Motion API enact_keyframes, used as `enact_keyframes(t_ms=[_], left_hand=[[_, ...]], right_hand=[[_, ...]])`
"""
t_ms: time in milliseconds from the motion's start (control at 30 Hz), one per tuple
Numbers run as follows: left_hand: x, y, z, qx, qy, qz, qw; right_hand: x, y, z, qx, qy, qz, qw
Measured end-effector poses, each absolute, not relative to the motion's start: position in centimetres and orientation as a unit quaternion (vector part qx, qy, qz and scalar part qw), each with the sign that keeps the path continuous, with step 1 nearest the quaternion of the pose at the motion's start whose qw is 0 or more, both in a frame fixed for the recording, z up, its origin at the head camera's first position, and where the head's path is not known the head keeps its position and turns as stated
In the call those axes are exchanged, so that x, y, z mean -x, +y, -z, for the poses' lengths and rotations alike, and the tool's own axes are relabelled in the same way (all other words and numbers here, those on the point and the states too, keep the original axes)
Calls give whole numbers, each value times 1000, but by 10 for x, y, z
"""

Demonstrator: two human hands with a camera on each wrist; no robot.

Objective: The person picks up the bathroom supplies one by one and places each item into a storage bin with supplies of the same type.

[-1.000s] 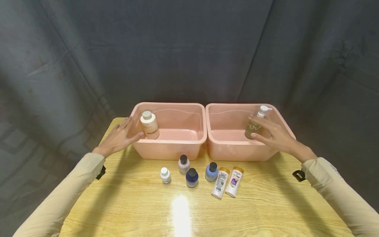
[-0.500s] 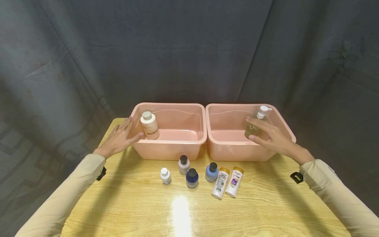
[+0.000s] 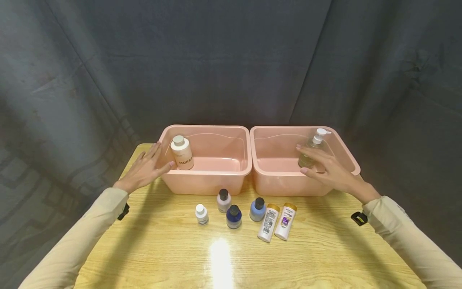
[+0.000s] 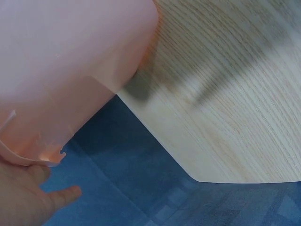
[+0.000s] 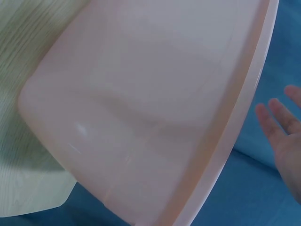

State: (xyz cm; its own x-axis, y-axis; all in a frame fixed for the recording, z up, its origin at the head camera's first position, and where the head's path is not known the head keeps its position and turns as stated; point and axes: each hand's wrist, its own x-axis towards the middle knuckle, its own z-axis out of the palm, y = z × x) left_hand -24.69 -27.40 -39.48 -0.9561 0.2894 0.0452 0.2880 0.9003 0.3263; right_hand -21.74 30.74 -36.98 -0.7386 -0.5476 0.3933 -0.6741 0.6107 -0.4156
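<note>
Bottle (image 3: 182, 154), big and white, stands at the left end of the left pink tub (image 3: 202, 184). The left hand (image 3: 142, 169) is spread out and touches that same tub. The right hand (image 3: 333, 169) is spread too, over the right pink tub (image 3: 285, 185), near a pump bottle (image 3: 306, 161) standing inside; I cannot tell if they touch. Four little bottles (image 3: 234, 218) stand on the table (image 3: 162, 249), and two gold-capped bottles (image 3: 285, 222) lie there.

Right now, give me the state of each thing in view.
Left hand: fingers extended
Right hand: fingers extended
Left bin: upright, open
Right bin: upright, open
Large white bottle: capped, upright
Pump bottle: upright
Small white bottle: capped, upright
Lilac bottle: capped, upright
Dark blue bottle: capped, upright
Light blue bottle: capped, upright
Gold-capped bottles: closed
</note>
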Motion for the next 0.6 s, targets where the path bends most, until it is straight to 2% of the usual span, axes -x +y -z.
enact_keyframes(t_ms=[600], left_hand=[[246,-277,393,-146,974,-171,5]], right_hand=[[208,291,370,-350,-880,-298,124]])
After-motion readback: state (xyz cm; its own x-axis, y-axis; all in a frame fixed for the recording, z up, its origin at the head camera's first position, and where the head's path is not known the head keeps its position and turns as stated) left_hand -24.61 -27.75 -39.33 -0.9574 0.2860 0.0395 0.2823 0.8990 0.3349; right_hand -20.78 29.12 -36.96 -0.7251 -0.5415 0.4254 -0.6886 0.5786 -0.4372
